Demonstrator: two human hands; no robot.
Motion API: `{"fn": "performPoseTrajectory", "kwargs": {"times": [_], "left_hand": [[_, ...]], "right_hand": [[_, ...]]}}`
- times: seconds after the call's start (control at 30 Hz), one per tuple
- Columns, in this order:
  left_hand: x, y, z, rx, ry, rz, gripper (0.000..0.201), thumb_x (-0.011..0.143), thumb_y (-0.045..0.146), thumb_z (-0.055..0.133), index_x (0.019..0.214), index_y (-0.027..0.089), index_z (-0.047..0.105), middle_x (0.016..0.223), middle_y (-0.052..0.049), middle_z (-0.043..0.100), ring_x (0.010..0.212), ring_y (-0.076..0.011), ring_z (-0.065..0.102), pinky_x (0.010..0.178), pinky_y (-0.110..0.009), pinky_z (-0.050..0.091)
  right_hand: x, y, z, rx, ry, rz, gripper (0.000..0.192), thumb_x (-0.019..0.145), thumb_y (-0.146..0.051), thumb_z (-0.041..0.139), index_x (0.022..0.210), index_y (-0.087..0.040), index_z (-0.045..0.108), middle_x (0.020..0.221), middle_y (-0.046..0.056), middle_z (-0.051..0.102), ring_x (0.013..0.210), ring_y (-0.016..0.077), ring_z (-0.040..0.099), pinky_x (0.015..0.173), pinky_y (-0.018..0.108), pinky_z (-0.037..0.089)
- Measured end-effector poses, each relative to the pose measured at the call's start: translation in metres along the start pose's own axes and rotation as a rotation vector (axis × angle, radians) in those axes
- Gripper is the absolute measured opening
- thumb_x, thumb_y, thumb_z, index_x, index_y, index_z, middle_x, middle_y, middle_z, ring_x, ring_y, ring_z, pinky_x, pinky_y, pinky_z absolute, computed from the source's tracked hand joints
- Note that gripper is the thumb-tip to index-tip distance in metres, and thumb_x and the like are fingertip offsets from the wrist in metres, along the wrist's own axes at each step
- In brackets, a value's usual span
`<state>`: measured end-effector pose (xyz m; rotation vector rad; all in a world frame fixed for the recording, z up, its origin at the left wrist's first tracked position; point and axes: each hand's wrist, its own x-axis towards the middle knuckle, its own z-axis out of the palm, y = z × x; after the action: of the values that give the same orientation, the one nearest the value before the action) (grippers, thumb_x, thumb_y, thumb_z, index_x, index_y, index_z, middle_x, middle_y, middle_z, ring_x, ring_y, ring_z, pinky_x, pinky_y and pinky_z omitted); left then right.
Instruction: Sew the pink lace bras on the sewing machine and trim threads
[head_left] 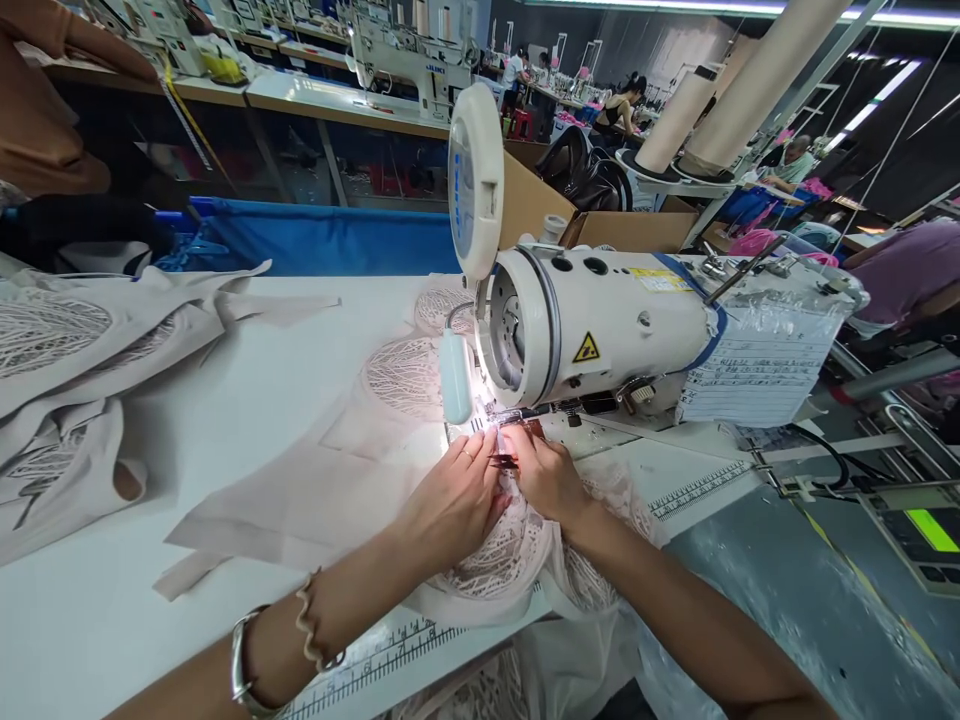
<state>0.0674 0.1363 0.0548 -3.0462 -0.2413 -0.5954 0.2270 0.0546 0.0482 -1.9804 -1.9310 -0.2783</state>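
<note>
A white industrial sewing machine stands on the white table, its lamp lighting the needle area. A beige lace garment piece lies under the needle and drapes over the table's front edge. My left hand presses flat on the fabric just left of the needle, a ring on one finger and bracelets at the wrist. My right hand rests on the lace right of the needle, and a small dark tool, perhaps tweezers or snips, shows at its fingers.
A pile of similar beige lace pieces lies at the table's left. A blue bin and cardboard boxes stand behind. Thread cones rise at the right. A ruler strip runs along the table. Other workers sit at distant machines.
</note>
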Motion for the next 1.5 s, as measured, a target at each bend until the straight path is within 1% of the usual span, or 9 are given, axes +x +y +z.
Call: {"fn": "performPoseTrajectory", "kwargs": {"times": [0.1, 0.2, 0.4, 0.7, 1.07, 1.2, 1.33, 1.4, 1.5], "left_hand": [[0.0, -0.001, -0.001, -0.022, -0.007, -0.013, 0.042, 0.1, 0.031, 0.038, 0.111, 0.003, 0.067, 0.133, -0.027, 0.061, 0.12, -0.0379, 0.058, 0.098, -0.053, 0.044], [-0.001, -0.002, 0.0, -0.038, -0.009, -0.032, 0.045, 0.101, 0.033, 0.038, 0.123, 0.002, 0.062, 0.137, -0.025, 0.059, 0.123, -0.0365, 0.056, 0.1, -0.053, 0.042], [-0.004, -0.003, 0.003, -0.058, -0.009, -0.063, 0.051, 0.102, 0.034, 0.034, 0.134, 0.0, 0.054, 0.142, -0.023, 0.056, 0.128, -0.0349, 0.052, 0.105, -0.053, 0.035], [-0.003, -0.006, -0.002, 0.009, 0.009, -0.081, 0.056, 0.102, 0.04, 0.033, 0.135, 0.0, 0.055, 0.136, -0.024, 0.059, 0.127, -0.0361, 0.052, 0.107, -0.053, 0.032], [-0.005, -0.009, 0.0, 0.09, 0.029, -0.034, 0.05, 0.104, 0.033, 0.035, 0.133, -0.002, 0.057, 0.137, -0.023, 0.06, 0.13, -0.0359, 0.053, 0.11, -0.052, 0.034], [-0.003, -0.002, -0.011, 0.149, -0.118, 0.137, 0.036, 0.096, 0.014, 0.043, 0.122, 0.0, 0.064, 0.129, -0.024, 0.064, 0.124, -0.037, 0.057, 0.107, -0.05, 0.04], [-0.004, 0.001, -0.013, 0.007, -0.292, 0.099, 0.054, 0.084, 0.023, 0.063, 0.135, 0.007, 0.056, 0.142, -0.024, 0.054, 0.134, -0.0446, 0.047, 0.105, -0.058, 0.041], [-0.005, -0.004, -0.009, -0.069, -0.31, 0.069, 0.061, 0.074, 0.02, 0.072, 0.133, 0.011, 0.057, 0.145, -0.021, 0.052, 0.137, -0.0449, 0.043, 0.108, -0.059, 0.039], [-0.007, -0.015, -0.002, -0.153, -0.25, 0.036, 0.054, 0.071, 0.008, 0.071, 0.124, 0.014, 0.062, 0.144, -0.017, 0.054, 0.139, -0.0429, 0.04, 0.109, -0.06, 0.037]], "right_hand": [[-0.001, 0.001, -0.001, 0.007, -0.003, -0.052, 0.029, 0.101, -0.015, 0.042, 0.118, -0.011, 0.065, 0.087, 0.01, 0.071, 0.076, 0.019, 0.069, 0.068, 0.027, 0.05], [-0.003, 0.003, 0.001, -0.01, -0.013, -0.072, 0.033, 0.1, -0.015, 0.044, 0.125, -0.011, 0.064, 0.089, 0.011, 0.071, 0.077, 0.0187, 0.069, 0.069, 0.027, 0.052], [-0.005, 0.003, 0.002, -0.042, -0.041, -0.066, 0.038, 0.096, -0.011, 0.041, 0.125, -0.01, 0.066, 0.083, 0.01, 0.07, 0.071, 0.0193, 0.068, 0.066, 0.028, 0.052], [0.0, -0.001, -0.003, -0.036, -0.181, 0.046, 0.047, 0.09, -0.009, 0.046, 0.133, -0.013, 0.063, 0.093, 0.01, 0.074, 0.08, 0.0226, 0.071, 0.071, 0.03, 0.056], [0.006, -0.001, -0.01, 0.027, -0.179, 0.082, 0.043, 0.088, -0.006, 0.045, 0.126, -0.016, 0.064, 0.097, 0.01, 0.068, 0.082, 0.0218, 0.068, 0.072, 0.029, 0.055], [0.001, 0.005, -0.017, 0.182, -0.173, 0.098, 0.032, 0.092, -0.01, 0.047, 0.116, -0.019, 0.066, 0.104, 0.009, 0.064, 0.088, 0.0206, 0.067, 0.078, 0.029, 0.055], [-0.006, 0.013, -0.021, 0.277, -0.182, 0.051, 0.034, 0.09, -0.007, 0.048, 0.118, -0.019, 0.064, 0.102, 0.008, 0.061, 0.091, 0.0192, 0.066, 0.081, 0.029, 0.055], [-0.006, 0.015, -0.021, 0.285, -0.18, 0.037, 0.039, 0.088, -0.005, 0.049, 0.122, -0.019, 0.063, 0.106, 0.008, 0.061, 0.091, 0.0184, 0.065, 0.082, 0.028, 0.055], [-0.002, 0.013, -0.02, 0.241, -0.174, 0.035, 0.04, 0.087, -0.005, 0.051, 0.123, -0.019, 0.063, 0.114, 0.009, 0.063, 0.093, 0.019, 0.066, 0.081, 0.028, 0.055]]}}
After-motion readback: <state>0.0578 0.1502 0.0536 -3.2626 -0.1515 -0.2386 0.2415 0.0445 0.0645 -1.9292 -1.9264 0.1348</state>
